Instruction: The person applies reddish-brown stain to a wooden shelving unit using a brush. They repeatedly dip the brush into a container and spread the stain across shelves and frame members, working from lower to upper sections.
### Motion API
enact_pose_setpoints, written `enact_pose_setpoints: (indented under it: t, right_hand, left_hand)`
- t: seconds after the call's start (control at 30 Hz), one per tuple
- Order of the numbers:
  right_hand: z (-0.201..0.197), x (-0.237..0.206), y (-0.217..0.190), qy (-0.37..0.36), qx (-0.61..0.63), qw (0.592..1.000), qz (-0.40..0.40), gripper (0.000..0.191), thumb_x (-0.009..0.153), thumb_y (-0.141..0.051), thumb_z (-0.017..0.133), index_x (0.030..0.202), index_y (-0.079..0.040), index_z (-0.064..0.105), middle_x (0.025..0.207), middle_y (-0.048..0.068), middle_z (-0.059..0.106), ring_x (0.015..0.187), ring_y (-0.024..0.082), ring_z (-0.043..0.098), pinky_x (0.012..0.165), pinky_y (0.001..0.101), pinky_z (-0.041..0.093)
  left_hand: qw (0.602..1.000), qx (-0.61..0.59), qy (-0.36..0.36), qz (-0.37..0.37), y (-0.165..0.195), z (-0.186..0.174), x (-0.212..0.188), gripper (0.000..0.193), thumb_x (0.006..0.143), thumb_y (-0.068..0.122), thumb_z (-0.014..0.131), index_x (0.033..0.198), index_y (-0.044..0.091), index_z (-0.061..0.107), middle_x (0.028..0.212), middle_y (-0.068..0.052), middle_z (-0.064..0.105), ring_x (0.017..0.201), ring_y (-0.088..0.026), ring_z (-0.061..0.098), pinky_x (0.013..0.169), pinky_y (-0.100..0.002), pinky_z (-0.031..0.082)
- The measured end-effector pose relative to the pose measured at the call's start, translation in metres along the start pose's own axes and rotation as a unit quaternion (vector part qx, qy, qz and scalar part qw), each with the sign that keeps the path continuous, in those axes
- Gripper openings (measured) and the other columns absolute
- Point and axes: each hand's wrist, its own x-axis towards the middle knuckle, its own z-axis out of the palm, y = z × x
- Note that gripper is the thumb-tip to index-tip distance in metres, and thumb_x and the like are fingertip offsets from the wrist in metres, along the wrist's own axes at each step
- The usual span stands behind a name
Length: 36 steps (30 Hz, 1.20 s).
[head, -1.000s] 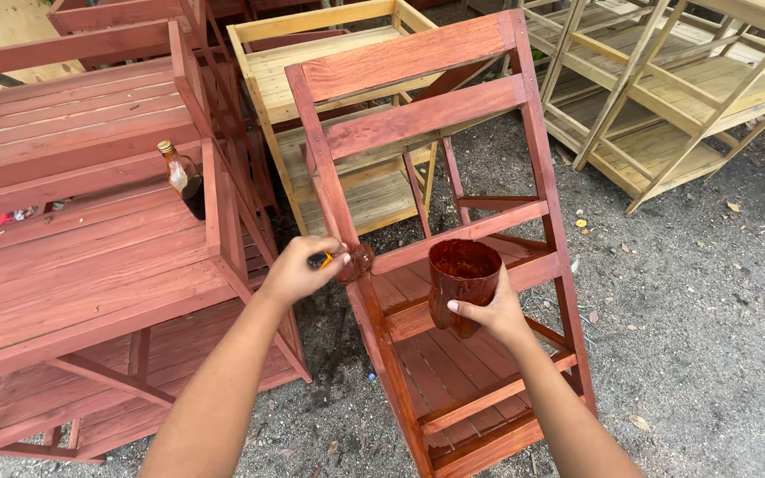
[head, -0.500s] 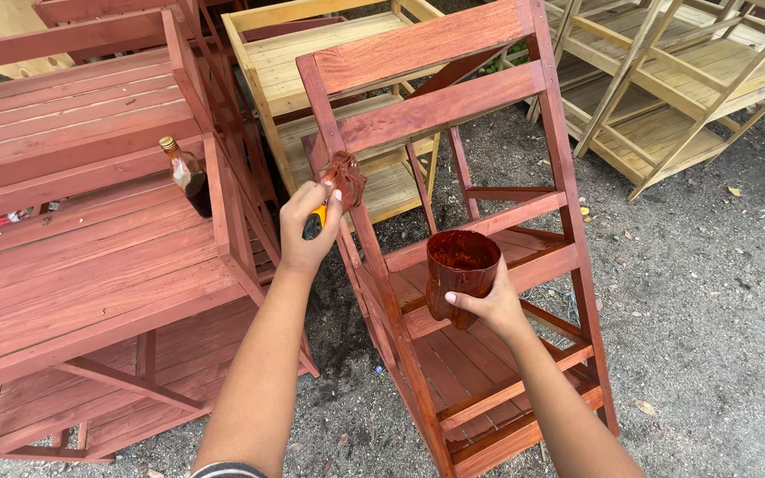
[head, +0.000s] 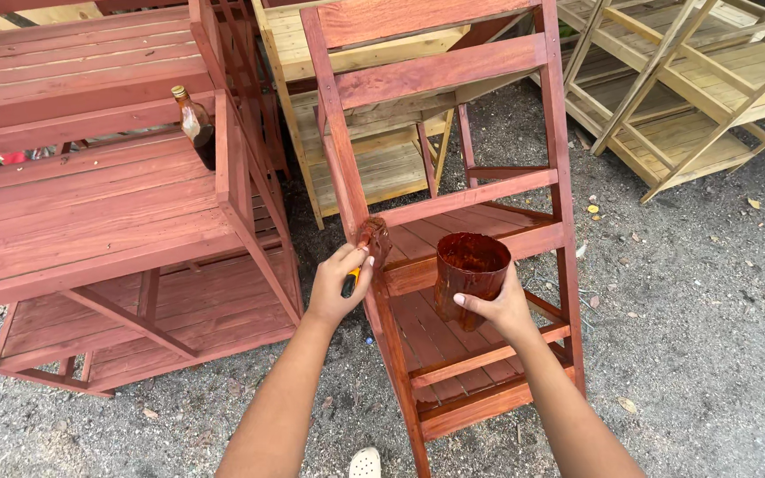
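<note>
Pinching a brush [head: 372, 241], the left hand [head: 338, 285] presses it against the rack [head: 440, 66] (red-stained). Right hand [head: 499, 310], at 3 o'clock, wraps its grip round the cup [head: 469, 276].

A red-stained slatted wooden shelf rack [head: 453, 204] stood centre, a red-stained wooden bench [head: 90, 204] bearing a glass bottle [head: 195, 124] at left, unpainted pale wooden racks [head: 683, 97] far right.

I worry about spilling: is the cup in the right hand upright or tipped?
Upright. The stained cup has its open mouth facing up, held by the right hand.
</note>
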Motion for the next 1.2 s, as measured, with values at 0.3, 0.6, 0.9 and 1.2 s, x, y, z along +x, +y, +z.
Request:
enact_pose_setpoints:
  t: [0.3, 0.6, 0.9, 1.2]
  right_hand:
    - [-0.058, -0.054, 0.006, -0.04, -0.019, 0.999, 0.007, 0.113, 0.056, -0.015, 0.095, 0.149, -0.005, 0.032, 0.139, 0.014, 0.057, 0.131, 0.026, 0.055, 0.109, 0.0408, 0.046]
    - [-0.07, -0.091, -0.011, -0.091, -0.059, 0.994, 0.002, 0.113, 0.054, -0.012, 0.095, 0.149, -0.008, 0.033, 0.136, 0.012, 0.06, 0.128, 0.023, 0.059, 0.11, 0.0373, 0.048]
    - [-0.064, -0.127, -0.013, -0.093, 0.006, 0.995, 0.028, 0.115, 0.051, -0.013, 0.095, 0.148, -0.008, 0.034, 0.133, 0.011, 0.062, 0.124, 0.021, 0.06, 0.107, 0.0377, 0.05]
    - [-0.054, -0.145, 0.003, -0.072, 0.013, 0.995, 0.073, 0.112, 0.055, -0.015, 0.094, 0.148, -0.007, 0.031, 0.136, 0.012, 0.058, 0.128, 0.022, 0.058, 0.11, 0.0379, 0.048]
  left_hand:
    - [0.97, -0.129, 0.006, -0.204, 0.085, 0.038, -0.024, 0.02, 0.086, 0.013, 0.077, 0.101, 0.002, 0.069, 0.086, -0.007, 0.072, 0.073, -0.015, 0.067, 0.067, -0.03, 0.054]
    - [0.969, -0.037, -0.237, -0.061, 0.187, 0.076, 0.012, 0.028, 0.069, 0.015, 0.088, 0.093, 0.006, 0.077, 0.087, -0.009, 0.075, 0.082, -0.023, 0.074, 0.078, -0.035, 0.057]
    - [0.932, 0.098, -0.35, -0.002, 0.184, 0.135, -0.038, 0.023, 0.066, 0.015, 0.08, 0.089, 0.01, 0.079, 0.087, -0.012, 0.074, 0.084, -0.034, 0.071, 0.077, -0.045, 0.057]
    - [0.972, -0.013, -0.199, -0.127, 0.18, 0.119, -0.046, 0.019, 0.071, 0.017, 0.083, 0.086, 0.007, 0.078, 0.078, -0.013, 0.075, 0.071, -0.027, 0.073, 0.068, -0.038, 0.058]
